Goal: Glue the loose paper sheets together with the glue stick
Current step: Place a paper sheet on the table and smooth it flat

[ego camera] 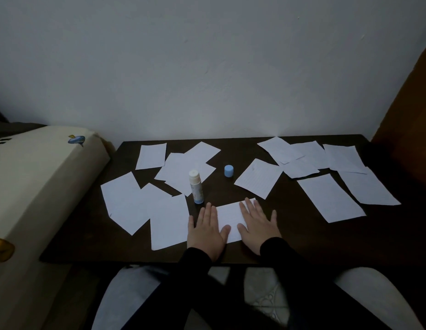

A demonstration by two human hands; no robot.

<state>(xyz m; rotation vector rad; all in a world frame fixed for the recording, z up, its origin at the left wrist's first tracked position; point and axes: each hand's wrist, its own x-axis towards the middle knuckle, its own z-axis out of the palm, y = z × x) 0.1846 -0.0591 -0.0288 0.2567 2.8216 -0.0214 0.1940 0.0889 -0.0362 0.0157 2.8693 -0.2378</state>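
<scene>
1. Fingers (pixel 208 211) of both hands lay straight and slightly spread, flat on the paper, pinching nothing. Left hand (pixel 205 231) covered the left end of a small white lined rectangular paper sheet (pixel 229 216); right hand (pixel 258 225) pressed its right half. Thumbs pointed inward, nearly meeting over the sheet's near edge.

2. Pressed sheet sat at the near middle of the dark brown wooden surface (pixel 302 241), just right of the glue stick. Whether it was one layer or two joined could not be told.

3. Handling, by judgement: thin, light, limp paper, apt to slide on the smooth surface and to crease or tear if dragged. Best pressed flat with open palms, lifted by a corner or edge pinch.

4. White glue stick with pale blue base (pixel 195 186) stood upright and uncapped, just beyond the left fingertips. Light, rigid, tippable; likely best gripped round the barrel. Its small pale blue round cap (pixel 228 171) stood apart, further back.

5. Remaining loose white paper sheets (pixel 331 198) lay scattered left and right, several overlapping, some with faint ruling.

6. Cream padded cushion with a small blue print (pixel 47 177) sat off the left edge.
</scene>
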